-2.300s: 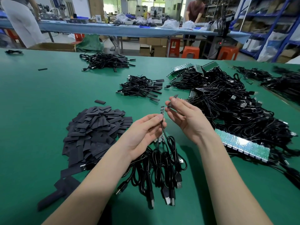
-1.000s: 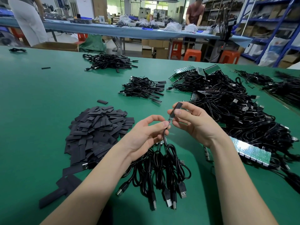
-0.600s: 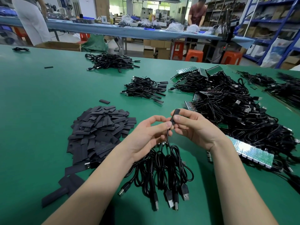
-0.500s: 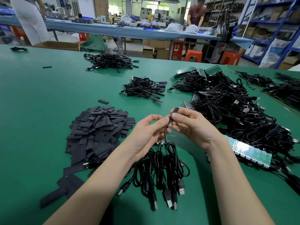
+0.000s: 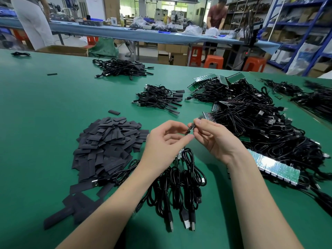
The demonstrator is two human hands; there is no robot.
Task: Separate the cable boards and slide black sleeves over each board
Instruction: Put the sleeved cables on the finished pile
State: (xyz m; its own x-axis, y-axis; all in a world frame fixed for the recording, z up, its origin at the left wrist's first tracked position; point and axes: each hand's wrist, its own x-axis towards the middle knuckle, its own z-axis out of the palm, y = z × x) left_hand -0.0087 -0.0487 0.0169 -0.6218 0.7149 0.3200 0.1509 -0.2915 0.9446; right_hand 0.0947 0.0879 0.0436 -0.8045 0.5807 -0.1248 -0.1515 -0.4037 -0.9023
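Note:
My left hand [image 5: 166, 141] and my right hand [image 5: 213, 138] meet above the green table. Between their fingertips sits a black sleeve [image 5: 190, 129] over the end of a cable, so the board inside it is hidden. My right thumb and forefinger pinch the sleeve's top; my left fingertips hold the cable just below. A bunch of black USB cables [image 5: 179, 191] hangs from that spot onto the table. A heap of flat black sleeves [image 5: 107, 148] lies to the left. A green strip of joined boards [image 5: 273, 167] lies to the right.
A big tangle of cables with board strips [image 5: 255, 123] fills the right side. Sleeved cables [image 5: 159, 98] lie in a small pile behind my hands, and another cable pile [image 5: 122, 68] is farther back. Two people stand at a long bench [image 5: 143, 35] beyond the table.
The bare board held up earlier is now covered: my right hand brought the black sleeve down over it. Both hands stayed close together above the cable bunch.

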